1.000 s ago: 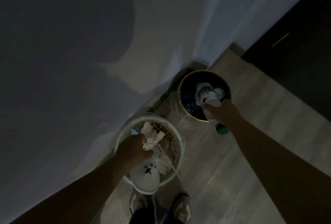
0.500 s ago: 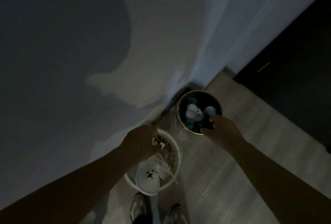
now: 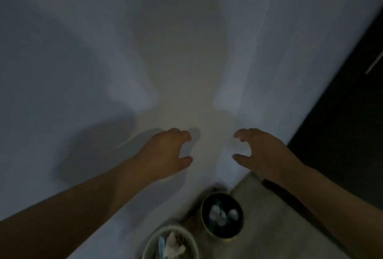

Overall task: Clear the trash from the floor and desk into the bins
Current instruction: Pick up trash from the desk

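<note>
Your left hand (image 3: 165,152) and right hand (image 3: 261,152) hang before the wall (image 3: 186,51), fingers loosely curled, empty. Bottles (image 3: 215,215) lie in the dark bin (image 3: 203,222), crumpled paper (image 3: 172,244) in the pale bin (image 3: 150,245), both below your hands

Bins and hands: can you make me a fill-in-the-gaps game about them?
1. The left hand and the right hand each hold ____.
2. The pale bin stands to the ____ of the dark bin.
3. Altogether ____ bins stand on the floor.
4. The crumpled white paper lies in the ____ bin.

Missing words: nothing; left; two; pale.
</note>
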Motion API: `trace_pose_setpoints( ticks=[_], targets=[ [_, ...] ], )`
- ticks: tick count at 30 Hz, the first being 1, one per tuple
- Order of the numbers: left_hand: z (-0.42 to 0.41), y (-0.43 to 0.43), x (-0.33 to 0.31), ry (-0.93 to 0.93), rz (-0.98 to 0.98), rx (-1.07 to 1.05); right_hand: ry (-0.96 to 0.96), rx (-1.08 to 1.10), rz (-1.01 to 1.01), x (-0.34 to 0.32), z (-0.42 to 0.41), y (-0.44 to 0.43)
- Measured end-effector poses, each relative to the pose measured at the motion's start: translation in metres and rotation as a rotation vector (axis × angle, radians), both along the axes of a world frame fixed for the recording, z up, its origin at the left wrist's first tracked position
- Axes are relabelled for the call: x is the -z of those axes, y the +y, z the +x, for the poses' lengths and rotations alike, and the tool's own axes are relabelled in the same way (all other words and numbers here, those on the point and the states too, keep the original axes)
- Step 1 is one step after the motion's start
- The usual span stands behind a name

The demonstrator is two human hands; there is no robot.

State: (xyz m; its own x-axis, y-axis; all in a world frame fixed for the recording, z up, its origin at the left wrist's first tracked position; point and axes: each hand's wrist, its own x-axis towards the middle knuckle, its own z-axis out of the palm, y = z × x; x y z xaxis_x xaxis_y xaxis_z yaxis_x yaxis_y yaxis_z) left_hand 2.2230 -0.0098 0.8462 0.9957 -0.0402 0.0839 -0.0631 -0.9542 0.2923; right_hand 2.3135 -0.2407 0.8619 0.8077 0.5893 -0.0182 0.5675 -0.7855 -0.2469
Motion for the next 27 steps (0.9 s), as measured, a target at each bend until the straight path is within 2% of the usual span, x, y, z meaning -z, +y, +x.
trace_pose_setpoints(
  ticks=[6, 11, 18, 27],
  targets=[
    [-0.065, -0.008, -0.153, -0.29, 0.114, -0.122, -0.283, -0.208, 0.184, -0.15, -0.035, 0.003],
    [-0.135, -0.007, -0.23, -0.441, 0.213, -0.279, -0.419, -0.393, 0.321, -0.231, -0.077, 0.024],
    [-0.234, 0.001, -0.292, -0.532, 0.322, -0.476, -0.477, -0.628, 0.407, -0.285, -0.144, 0.076],
    [-0.429, 0.021, -0.317, -0.463, 0.532, -0.848, -0.491, -1.003, 0.45, -0.32, -0.301, 0.169]
  ],
)
